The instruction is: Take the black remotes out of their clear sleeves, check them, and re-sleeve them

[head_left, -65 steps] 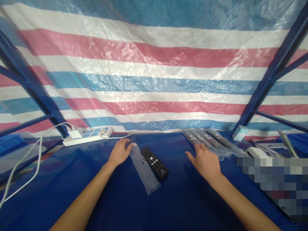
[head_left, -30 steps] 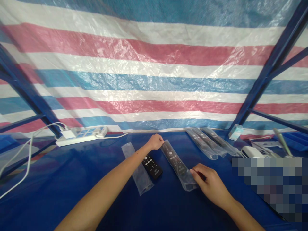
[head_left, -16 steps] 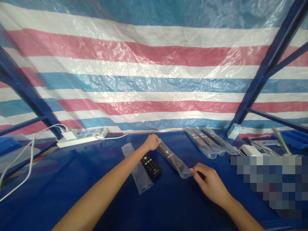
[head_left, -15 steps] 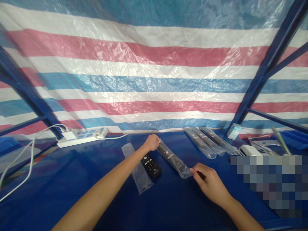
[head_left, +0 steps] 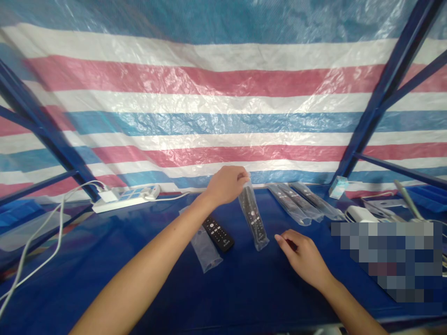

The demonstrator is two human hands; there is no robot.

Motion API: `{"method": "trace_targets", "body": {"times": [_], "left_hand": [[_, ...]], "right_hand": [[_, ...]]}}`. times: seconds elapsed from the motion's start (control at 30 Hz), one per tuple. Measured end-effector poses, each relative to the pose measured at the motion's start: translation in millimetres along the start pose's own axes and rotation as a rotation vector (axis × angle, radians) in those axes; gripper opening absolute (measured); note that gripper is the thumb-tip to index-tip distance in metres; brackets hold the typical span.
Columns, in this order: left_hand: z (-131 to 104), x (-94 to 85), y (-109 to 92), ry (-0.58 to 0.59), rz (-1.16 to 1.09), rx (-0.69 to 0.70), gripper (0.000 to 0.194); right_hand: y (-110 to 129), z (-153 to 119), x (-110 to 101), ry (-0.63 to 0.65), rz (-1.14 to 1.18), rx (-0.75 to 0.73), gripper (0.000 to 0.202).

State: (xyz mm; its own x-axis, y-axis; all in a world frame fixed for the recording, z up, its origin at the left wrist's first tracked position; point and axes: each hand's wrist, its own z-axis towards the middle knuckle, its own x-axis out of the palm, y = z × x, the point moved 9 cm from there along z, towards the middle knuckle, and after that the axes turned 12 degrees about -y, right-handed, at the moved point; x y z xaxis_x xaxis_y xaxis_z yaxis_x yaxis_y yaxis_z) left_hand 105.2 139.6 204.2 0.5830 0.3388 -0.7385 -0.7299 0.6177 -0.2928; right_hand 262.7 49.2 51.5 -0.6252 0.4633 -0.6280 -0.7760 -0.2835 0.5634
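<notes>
My left hand (head_left: 228,184) pinches the top end of a clear bag with a black remote (head_left: 254,216) inside, which hangs steeply at the middle. To the right of the bag's lower end is my right hand (head_left: 302,253), fingers curled together and apart from the bag; whether anything is between them is too small to tell. Under my left forearm lie a bare black remote (head_left: 219,235) and a clear plastic bag (head_left: 206,255), side by side and partly hidden. Several bagged remotes (head_left: 291,202) lie at the back right.
A white power strip (head_left: 122,200) with cables is at the back left. On the right are a small light-blue box (head_left: 338,187), a white adapter (head_left: 361,214) and a blurred-out area. Blue frame posts and a striped sheet stand behind the blue table (head_left: 251,293).
My left hand has moved up and right, raising the bagged remote to a steeper angle. The bag's lower end has come away from my right hand.
</notes>
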Motion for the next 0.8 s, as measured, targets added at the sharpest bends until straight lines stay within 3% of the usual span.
{"method": "trace_targets", "body": {"times": [0.23,0.5,0.63,0.73,0.8], "left_hand": [[4,-34.6,-42,-0.081,-0.041,0.086,0.019],[9,-62.1,-59,-0.175,0.008,0.119,0.02],[11,-79.0,-70,-0.22,0.017,0.151,0.018],[12,-108.1,-65,-0.279,0.039,0.123,0.014],[11,-138.6,-48,-0.366,0.033,0.057,0.014]], "right_hand": [[-4,-3,7,0.075,-0.075,0.034,0.038],[15,-2,28,0.201,-0.203,0.003,0.043],[24,2,38,0.19,-0.23,-0.01,0.033],[27,2,38,0.15,-0.215,-0.038,0.021],[25,2,36,0.124,-0.205,-0.037,0.017]]}}
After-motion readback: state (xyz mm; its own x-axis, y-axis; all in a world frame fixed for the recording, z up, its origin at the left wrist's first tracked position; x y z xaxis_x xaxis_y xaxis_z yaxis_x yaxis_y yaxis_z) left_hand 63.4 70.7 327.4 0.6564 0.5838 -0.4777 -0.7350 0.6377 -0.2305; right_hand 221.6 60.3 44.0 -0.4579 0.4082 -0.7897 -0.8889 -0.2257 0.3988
